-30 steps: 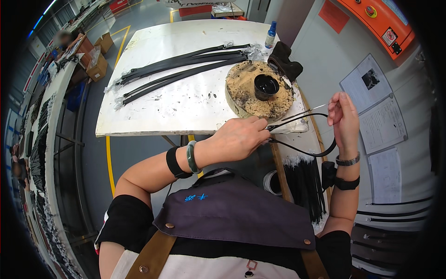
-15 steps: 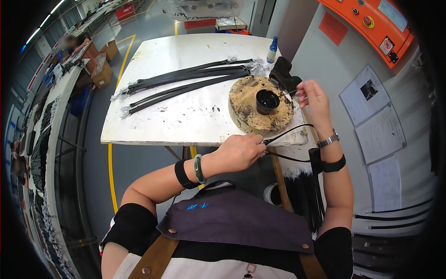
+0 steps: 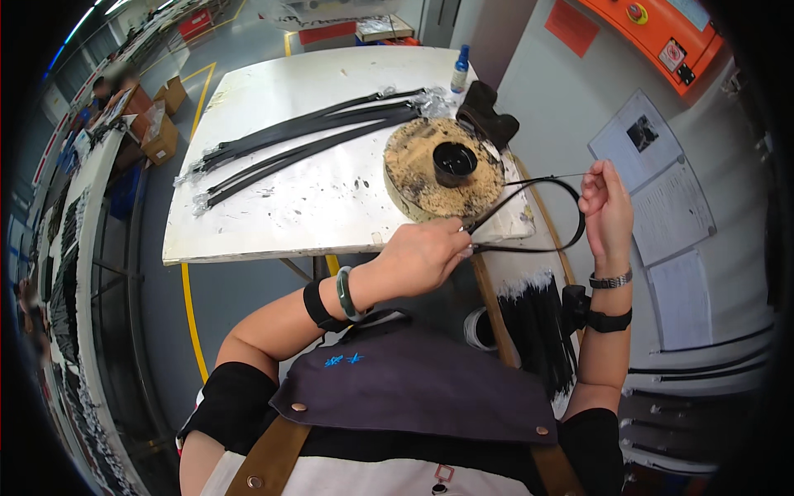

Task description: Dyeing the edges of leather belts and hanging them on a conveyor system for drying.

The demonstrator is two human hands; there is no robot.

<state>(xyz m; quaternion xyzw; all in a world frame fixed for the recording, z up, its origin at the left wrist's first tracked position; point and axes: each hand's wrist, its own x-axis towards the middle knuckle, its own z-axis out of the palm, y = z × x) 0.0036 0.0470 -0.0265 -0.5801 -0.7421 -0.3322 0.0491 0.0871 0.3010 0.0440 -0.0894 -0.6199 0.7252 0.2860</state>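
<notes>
My left hand (image 3: 426, 252) is closed on a narrow black strap (image 3: 581, 217), pinching it near the table's front edge. From those fingers the strap bends into a loop out to the right. My right hand (image 3: 606, 198) pinches a thin rod (image 3: 558, 177) that points left, its darker tip near the top of the loop. Whether the tip touches the strap I cannot tell. Left of the rod, a small black cup (image 3: 455, 162) holding dark liquid stands on a round tan block (image 3: 405, 161) smeared with black.
Several black straps (image 3: 298, 136) with clear plastic on their ends lie across the white table (image 3: 273, 236). A blue bottle (image 3: 461, 70) and a dark object (image 3: 488, 116) stand behind the block. More black strips (image 3: 538, 331) hang at the right, below table height. Papers (image 3: 666, 207) cover the right wall.
My right hand has moved right and slightly down with the rod, away from the cup. The strap's loop now shows whole, curving below the rod. My left hand keeps its hold; the view has shifted slightly.
</notes>
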